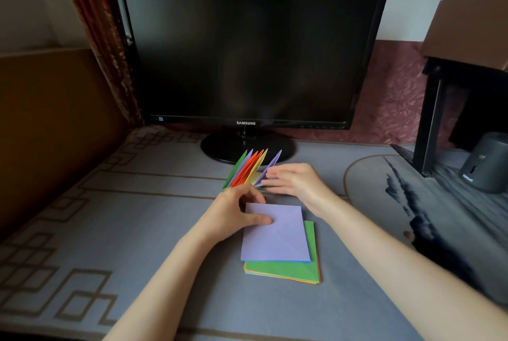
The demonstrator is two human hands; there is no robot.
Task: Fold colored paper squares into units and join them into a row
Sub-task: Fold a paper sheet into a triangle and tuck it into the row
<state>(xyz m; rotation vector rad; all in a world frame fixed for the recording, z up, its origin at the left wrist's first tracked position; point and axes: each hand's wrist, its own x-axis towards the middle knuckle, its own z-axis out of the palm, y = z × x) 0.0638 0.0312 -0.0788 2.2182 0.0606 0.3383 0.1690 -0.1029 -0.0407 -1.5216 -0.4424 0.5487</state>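
**Work items.** A row of folded units (245, 169) stands on the desk (154, 230), just in front of the monitor base (220, 148). The units are narrow pointed blades that lean to the right. From left to right they are green, lilac, orange-red and yellow, packed close together. A separate lilac unit (272, 166) stands just to the right of the row, with a small gap between them.

Nearer the person lies a stack of flat paper squares (291, 272). The top sheet is a lilac square (276, 236) with a faint diagonal crease, turned slightly off the sheets below. A green square (286, 269) shows beneath it. Thin blue, orange and yellow edges show under that.

**Left hand.** The left hand (233, 214) grips the upper left corner of the lilac square. The thumb lies flat on top of the sheet. The fingers (254, 195) are curled at the sheet's far edge.

**Right hand.** The right hand (298, 184) is spread, with its fingers (275, 173) straight and pointing left at the base of the separate lilac unit. It holds nothing. The fingertips are blurred, so it cannot be told whether they touch the unit.

**Surroundings.** The desk has a grey cover with a brown line pattern. A dark Samsung monitor (247, 46) stands at the back. A round grey mat (371, 184) and a dark cylindrical device (486, 162) are at the right.
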